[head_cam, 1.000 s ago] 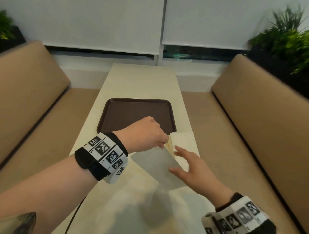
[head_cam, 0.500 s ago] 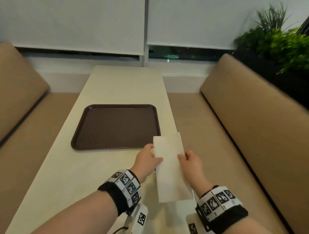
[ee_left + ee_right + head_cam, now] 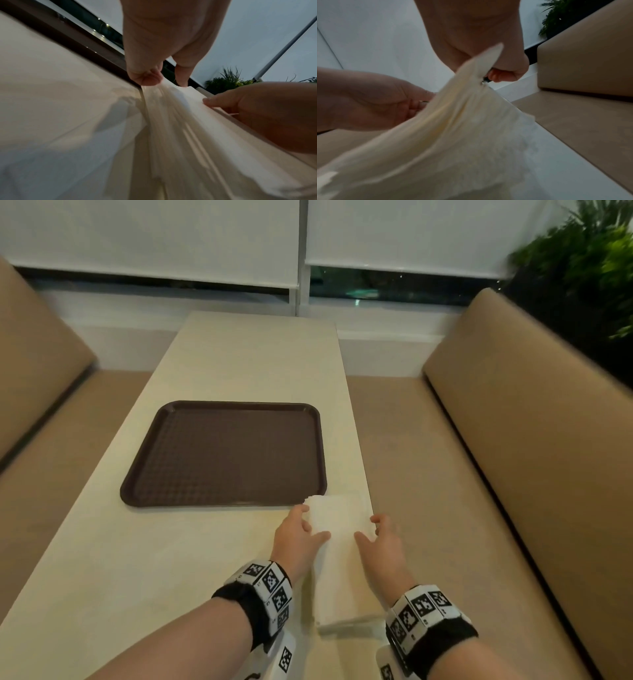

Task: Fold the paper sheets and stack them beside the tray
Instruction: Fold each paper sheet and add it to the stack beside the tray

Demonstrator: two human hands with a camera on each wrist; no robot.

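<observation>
Both hands grip one folded sheet of paper (image 3: 337, 537) by its long sides: our left hand (image 3: 297, 537) curls fingers and thumb round the left edge, and our right hand (image 3: 383, 542) does the same on the right edge. From the left wrist we see the left hand (image 3: 164, 40) pinch the pale paper (image 3: 188, 132) near its far corner, with the thumb of the other hand (image 3: 274, 115) lying along the opposite edge. From the right wrist the paper (image 3: 453, 135) looks blurred and lifted at its far end, where the right hand (image 3: 481, 44) closes on it, while the left hand (image 3: 368, 100) holds the other side.

We see the sheet as a long narrow strip running away from us, on the right part of the worktop (image 3: 191, 556), close to the worktop's right edge. Its far end lies just beside the near right corner of the brown tray (image 3: 226, 453); whether it touches the tray rim we cannot tell. Under its near end another pale edge shows, so it seems to rest on more paper, though how many sheets we cannot tell.

On both sides of the worktop stand tan benches (image 3: 520, 419). Behind it hang white blinds (image 3: 150, 234) over a dark window strip, and a green plant (image 3: 592, 265) sits at the far right. Marker bands (image 3: 270, 587) wrap both our wrists.
</observation>
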